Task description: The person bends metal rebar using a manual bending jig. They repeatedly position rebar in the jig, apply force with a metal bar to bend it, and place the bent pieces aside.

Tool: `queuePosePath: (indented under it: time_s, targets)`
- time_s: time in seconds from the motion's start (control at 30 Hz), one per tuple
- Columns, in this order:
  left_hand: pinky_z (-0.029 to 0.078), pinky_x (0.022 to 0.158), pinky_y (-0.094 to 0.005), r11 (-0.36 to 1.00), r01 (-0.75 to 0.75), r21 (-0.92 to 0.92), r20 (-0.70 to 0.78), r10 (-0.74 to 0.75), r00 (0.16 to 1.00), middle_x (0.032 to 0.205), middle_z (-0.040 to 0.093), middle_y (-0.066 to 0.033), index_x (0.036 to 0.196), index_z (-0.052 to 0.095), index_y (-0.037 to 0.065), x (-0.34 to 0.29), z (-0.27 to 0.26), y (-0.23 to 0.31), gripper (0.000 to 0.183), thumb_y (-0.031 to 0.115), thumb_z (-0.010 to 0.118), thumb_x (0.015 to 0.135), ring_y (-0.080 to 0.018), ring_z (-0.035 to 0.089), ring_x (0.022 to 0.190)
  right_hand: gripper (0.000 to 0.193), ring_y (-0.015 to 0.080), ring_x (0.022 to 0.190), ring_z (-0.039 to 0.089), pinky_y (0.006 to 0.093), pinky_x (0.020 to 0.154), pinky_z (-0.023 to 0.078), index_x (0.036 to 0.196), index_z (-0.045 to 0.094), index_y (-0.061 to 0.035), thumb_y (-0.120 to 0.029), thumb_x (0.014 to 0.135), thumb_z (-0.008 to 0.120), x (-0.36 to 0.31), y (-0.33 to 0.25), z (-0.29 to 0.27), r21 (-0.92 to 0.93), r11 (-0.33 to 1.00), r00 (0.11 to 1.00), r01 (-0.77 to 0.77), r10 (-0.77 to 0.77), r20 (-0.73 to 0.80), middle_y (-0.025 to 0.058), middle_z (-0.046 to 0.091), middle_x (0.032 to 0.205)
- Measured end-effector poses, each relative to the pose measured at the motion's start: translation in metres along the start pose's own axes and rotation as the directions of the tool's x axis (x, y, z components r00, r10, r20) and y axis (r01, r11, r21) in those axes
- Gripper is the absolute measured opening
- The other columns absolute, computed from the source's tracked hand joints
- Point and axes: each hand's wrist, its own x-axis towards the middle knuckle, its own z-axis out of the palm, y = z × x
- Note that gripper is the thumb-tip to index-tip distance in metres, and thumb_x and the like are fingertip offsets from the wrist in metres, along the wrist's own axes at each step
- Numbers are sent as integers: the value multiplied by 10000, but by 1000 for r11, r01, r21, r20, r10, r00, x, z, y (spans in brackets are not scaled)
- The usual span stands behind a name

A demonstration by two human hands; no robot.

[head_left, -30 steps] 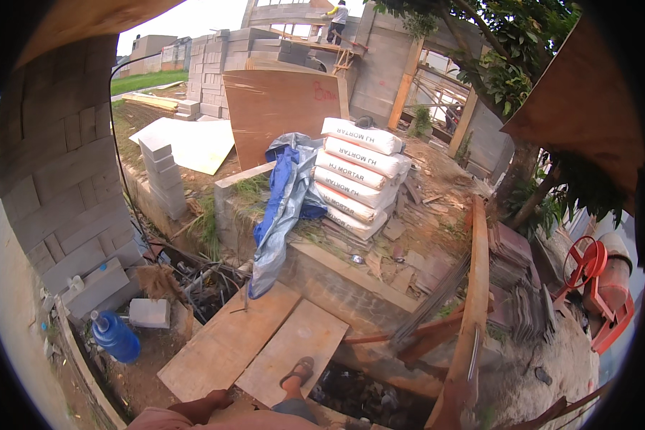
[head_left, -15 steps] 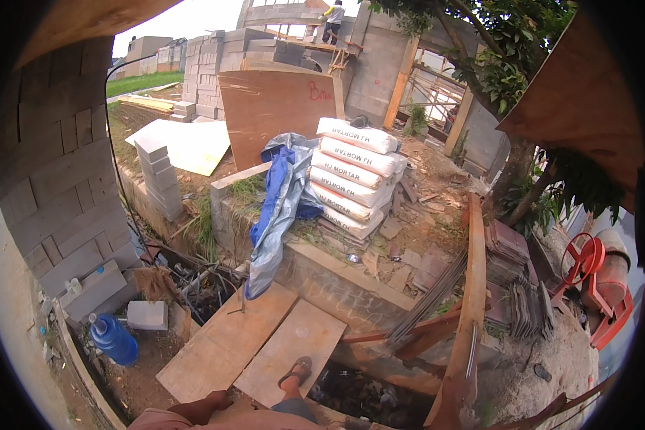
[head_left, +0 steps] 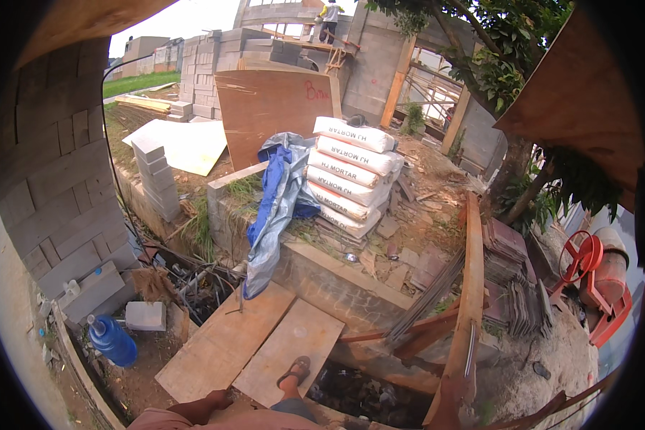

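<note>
My left hand (head_left: 218, 399) hangs low at the bottom edge, beside my body and just above the near end of a plywood board (head_left: 226, 347). It is dark and small there, and its fingers cannot be made out. My right hand does not show. A sandalled foot (head_left: 294, 372) of mine stands on a second, paler plywood board (head_left: 287, 351). Both boards lie side by side over a ditch (head_left: 369, 394) with dark, littered contents. To the left of them are a blue water jug (head_left: 112, 342) and a light grey block (head_left: 145, 316).
White mortar sacks (head_left: 347, 172) are stacked on a raised bank beside a blue-and-silver tarp (head_left: 269, 222). A long wooden beam (head_left: 471, 287) slants up on the right, near stacked tiles (head_left: 529, 309) and an orange cement mixer (head_left: 602, 276). A block wall (head_left: 64, 172) rises at left. A person (head_left: 330, 20) stands on far scaffolding.
The whole view has shifted a little, so the scene sits slightly farther left. The far person's posture differs slightly. My left hand and foot stay nearly where they were.
</note>
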Motion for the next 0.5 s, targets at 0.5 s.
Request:
queuePosePath:
  time_s: [0.5]
  targets:
    - [469,956,-408,999,-23,-29,6,24,1000,1213,600,-234,1310,531,63,-4,4,1,658,430,654,778,-360,589,1122,651,428,1177,501,554,953,418,1311,492,-54,-356,764,672,-23,-17,-38,31,999,999,-39,39,-4,240,472,1296]
